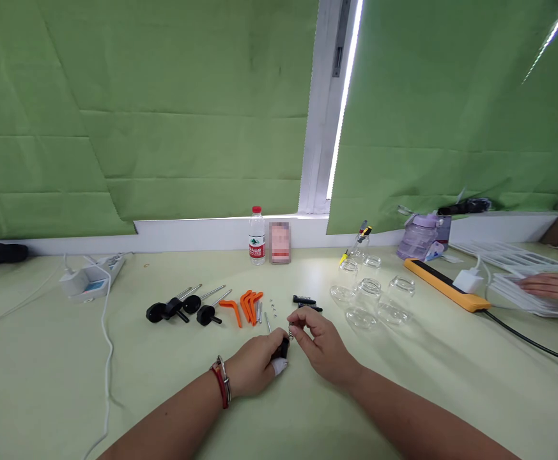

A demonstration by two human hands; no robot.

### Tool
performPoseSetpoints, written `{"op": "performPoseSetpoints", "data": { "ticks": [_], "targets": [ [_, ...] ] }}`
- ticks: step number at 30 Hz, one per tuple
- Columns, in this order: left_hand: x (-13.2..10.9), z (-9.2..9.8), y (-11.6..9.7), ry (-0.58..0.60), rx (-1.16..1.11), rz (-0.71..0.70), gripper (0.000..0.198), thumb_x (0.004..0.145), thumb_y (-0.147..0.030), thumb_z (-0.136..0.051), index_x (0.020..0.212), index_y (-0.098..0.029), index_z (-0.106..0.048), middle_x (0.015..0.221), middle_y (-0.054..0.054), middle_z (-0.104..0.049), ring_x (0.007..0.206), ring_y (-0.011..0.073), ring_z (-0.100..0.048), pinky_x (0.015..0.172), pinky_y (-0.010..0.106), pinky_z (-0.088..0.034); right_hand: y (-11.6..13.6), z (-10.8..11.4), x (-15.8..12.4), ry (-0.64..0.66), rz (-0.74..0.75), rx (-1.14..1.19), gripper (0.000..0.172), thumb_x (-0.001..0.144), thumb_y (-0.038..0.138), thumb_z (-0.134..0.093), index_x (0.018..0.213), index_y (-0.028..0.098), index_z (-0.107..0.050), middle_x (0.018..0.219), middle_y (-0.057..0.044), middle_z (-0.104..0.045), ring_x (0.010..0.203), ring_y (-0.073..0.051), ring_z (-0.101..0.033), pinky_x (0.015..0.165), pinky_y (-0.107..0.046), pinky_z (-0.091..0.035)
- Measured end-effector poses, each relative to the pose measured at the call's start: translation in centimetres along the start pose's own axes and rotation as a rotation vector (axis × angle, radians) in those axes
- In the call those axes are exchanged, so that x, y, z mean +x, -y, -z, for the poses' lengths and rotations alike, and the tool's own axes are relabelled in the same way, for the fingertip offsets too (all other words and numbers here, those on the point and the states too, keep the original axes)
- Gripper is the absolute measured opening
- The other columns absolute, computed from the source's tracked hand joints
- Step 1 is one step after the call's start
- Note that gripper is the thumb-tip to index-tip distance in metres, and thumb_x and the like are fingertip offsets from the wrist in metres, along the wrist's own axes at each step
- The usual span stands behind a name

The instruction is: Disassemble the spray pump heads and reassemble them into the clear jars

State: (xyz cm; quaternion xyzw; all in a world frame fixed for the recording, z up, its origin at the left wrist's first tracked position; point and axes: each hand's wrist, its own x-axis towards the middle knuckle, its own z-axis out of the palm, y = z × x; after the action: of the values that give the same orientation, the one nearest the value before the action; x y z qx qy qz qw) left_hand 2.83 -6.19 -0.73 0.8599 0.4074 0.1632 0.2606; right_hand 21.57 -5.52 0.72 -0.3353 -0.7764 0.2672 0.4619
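Note:
My left hand (254,369), with red and metal bracelets at the wrist and a white-taped finger, is closed round a small black part (284,348) on the pale green table. My right hand (319,342) pinches a tiny metal piece (291,331) just above that black part. The two hands almost touch. Beyond them lie several black knobs with metal shafts (183,308), orange hex keys (246,306), loose screws (265,316) and small black pieces (306,301).
Several clear glass jars (369,297) stand at right. A water bottle (256,236) stands at the back wall. A white power strip (91,277) and cable lie left, a yellow-black bar (444,283) right. Another person's hand (551,287) rests on white trays far right.

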Motion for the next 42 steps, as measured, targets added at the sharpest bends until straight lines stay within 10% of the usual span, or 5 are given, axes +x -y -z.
{"op": "performPoseSetpoints", "data": {
  "ticks": [42],
  "targets": [
    [0.0, 0.5, -0.1, -0.107, -0.386, 0.081, 0.014, 0.079, -0.02, -0.048, 0.092, -0.021, -0.041, 0.072, -0.003, -0.051, 0.06, 0.0113, -0.048, 0.056, 0.023, -0.041, -1.0, -1.3, -1.4, 0.187, 0.102, -0.06, 0.025, 0.085, 0.013, -0.045, 0.106, 0.021, -0.057, 0.095, -0.006, -0.057, 0.083, -0.016, -0.055, 0.074, -0.03, -0.047]
  ]
}}
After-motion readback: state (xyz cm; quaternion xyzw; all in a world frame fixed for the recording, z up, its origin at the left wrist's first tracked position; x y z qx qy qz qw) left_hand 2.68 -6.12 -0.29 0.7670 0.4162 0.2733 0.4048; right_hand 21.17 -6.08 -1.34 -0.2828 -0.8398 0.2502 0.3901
